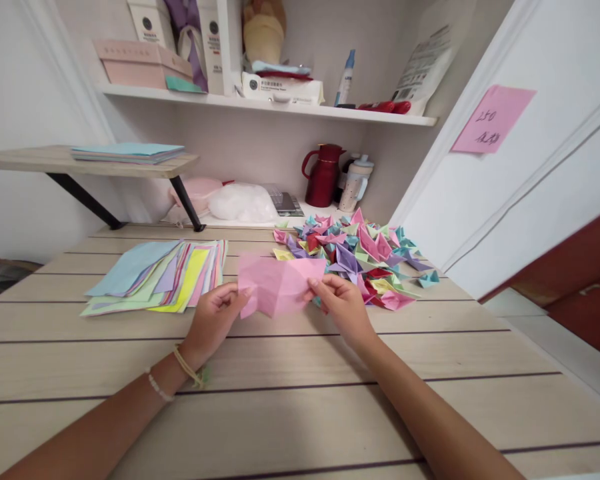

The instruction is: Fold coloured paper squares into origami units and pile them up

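Left hand pose: the left hand (214, 319) is reached forward from the lower left over the worktop (290, 400), forearm angled inward, wrist slightly raised, with bead and cord bracelets (180, 373) worn at the wrist.
Left grip: closed in a pinch on the left edge of the pink paper sheet (280, 283), thumb on top and fingers curled beneath.
Right hand pose: the right hand (343, 303) is brought in from the lower right, forearm laid diagonally across the worktop, fingers bent toward the sheet.
Right grip: closed in a pinch on the right edge of the same sheet, fingertips pressed at a fold.
Pink paper sheet: partly folded, with creases seen running to a central point; the upper edge is roughly straight and a corner hangs down at the lower left.
Sheet position: held between both hands just above the worktop, near its middle; whether its lower edge touches the surface cannot be told.
Flat paper stack (165, 275): fanned coloured sheets are laid to the left of the sheet, just beyond the left hand.
Folded pieces (360, 257): a heap of small multicoloured origami shapes is piled behind and to the right, close to the right hand.
Back of worktop: a red jug (324, 175) and a white bottle (356, 183) are stood against the wall.
Right wall: a pink note (493, 119) is stuck on the white panel.
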Available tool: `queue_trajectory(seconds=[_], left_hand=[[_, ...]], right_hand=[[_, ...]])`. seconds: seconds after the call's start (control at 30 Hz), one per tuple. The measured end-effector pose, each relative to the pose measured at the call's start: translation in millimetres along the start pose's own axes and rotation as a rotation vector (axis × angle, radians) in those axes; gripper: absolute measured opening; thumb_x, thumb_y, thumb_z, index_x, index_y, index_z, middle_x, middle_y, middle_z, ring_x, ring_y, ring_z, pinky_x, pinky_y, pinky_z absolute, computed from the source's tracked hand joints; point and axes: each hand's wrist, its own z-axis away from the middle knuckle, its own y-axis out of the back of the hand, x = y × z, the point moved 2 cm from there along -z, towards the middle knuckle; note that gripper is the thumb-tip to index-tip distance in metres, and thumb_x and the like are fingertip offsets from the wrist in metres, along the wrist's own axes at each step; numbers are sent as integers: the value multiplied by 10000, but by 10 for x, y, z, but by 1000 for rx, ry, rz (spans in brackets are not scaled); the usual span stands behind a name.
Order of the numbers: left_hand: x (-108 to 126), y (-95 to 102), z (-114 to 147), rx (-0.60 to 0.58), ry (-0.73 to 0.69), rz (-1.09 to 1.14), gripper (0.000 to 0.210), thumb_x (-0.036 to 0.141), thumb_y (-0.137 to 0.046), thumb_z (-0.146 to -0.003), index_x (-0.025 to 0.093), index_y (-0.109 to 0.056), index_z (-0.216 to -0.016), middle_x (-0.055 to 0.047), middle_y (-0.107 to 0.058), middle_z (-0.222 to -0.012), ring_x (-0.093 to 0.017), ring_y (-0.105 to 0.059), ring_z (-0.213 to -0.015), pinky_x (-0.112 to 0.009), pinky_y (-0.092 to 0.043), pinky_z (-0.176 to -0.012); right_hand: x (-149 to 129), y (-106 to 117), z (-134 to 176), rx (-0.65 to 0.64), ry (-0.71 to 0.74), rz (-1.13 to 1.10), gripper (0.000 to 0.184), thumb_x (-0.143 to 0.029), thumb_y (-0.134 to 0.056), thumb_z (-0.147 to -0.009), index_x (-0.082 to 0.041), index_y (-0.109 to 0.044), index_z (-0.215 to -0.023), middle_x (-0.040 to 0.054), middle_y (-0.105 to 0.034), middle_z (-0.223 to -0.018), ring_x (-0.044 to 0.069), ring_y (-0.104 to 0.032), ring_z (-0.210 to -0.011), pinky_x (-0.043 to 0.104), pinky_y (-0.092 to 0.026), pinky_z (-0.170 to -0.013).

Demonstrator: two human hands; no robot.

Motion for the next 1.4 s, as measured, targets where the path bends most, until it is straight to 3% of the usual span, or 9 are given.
queue_trajectory(seconds=[0.13, 0.23, 0.37, 0.57, 0.7, 0.83, 1.03, 1.23, 1.4], left_hand=[[11, -40, 24, -75, 16, 74, 225, 360, -565, -783, 174, -622, -671, 12, -599, -564, -136, -541, -566, -245, -415, -601], [25, -23, 7, 42, 12, 64, 202, 352, -593, -761, 174, -641, -679, -2, -629, -675, -150, -559, -680, -250, -420, -683], [17, -28, -12, 117, 39, 55, 218, 356, -614, -743, 173, -596, -626, 21, -571, -610, -128, -513, -614, -231, -402, -615], [6, -52, 6, 193, -13, 270, 278, 289, -638, -746, 241, -433, -927, 87, -570, -581, -81, -513, -517, -173, -374, -517], [32, -113, 61, -25, -60, 283, 321, 305, -572, -796, 236, -458, -1088, -10, -659, -850, -148, -617, -837, -264, -475, -747], [25, -179, 100, -228, -48, 195, 356, 280, -617, -760, 206, -555, -1103, -79, -574, -1179, -203, -533, -1087, -314, -439, -904], [-19, -149, 43, -138, -2, 236, 400, 239, -744, -616, 170, -608, -986, -63, -633, -1014, -174, -613, -848, -308, -497, -799], [-63, -120, 41, -108, -99, 146, 275, 205, -776, -572, 161, -631, -801, -24, -641, -822, -151, -603, -780, -256, -489, -750], [-42, -139, 51, -174, -125, 70, 265, 235, -736, -638, 181, -656, -885, -39, -670, -904, -172, -612, -857, -274, -484, -792]], right_hand=[[20, 7, -7, 10, 15, 40, 303, -478, -632, -712, -175, -615, -716, 20, -648, -661, 105, -492, -455, 238, -369, -437], [56, 25, -18, 66, 9, 63, 284, -452, -651, -703, -174, -597, -686, -7, -588, -588, 123, -534, -499, 238, -371, -466], [91, 21, -25, 78, 10, 58, 276, -421, -673, -691, -168, -570, -653, -9, -569, -578, 127, -530, -540, 247, -388, -515], [144, -65, 19, 50, -22, -93, 431, -377, -666, -722, -212, -451, -1057, -69, -552, -556, 119, -551, -486, 231, -411, -496], [110, -108, 60, 92, 36, -104, 467, -370, -616, -768, -220, -405, -1156, -90, -510, -527, 117, -573, -483, 215, -413, -488], [53, -136, 99, 36, 94, -74, 552, -376, -567, -800, -234, -348, -1286, -78, -531, -554, 113, -564, -496, 234, -451, -521], [4, -156, 121, -244, 226, 227, 557, -342, -752, -625, -248, -584, -1148, 64, -633, -1054, 163, -589, -737, 267, -470, -611], [16, -135, 78, -218, 244, 260, 253, -341, -722, -671, -218, -715, -891, 58, -680, -890, 195, -604, -817, 264, -466, -633], [44, -167, 83, -282, 230, 223, 298, -318, -743, -639, -221, -716, -920, 57, -674, -924, 182, -606, -765, 259, -462, -606]])
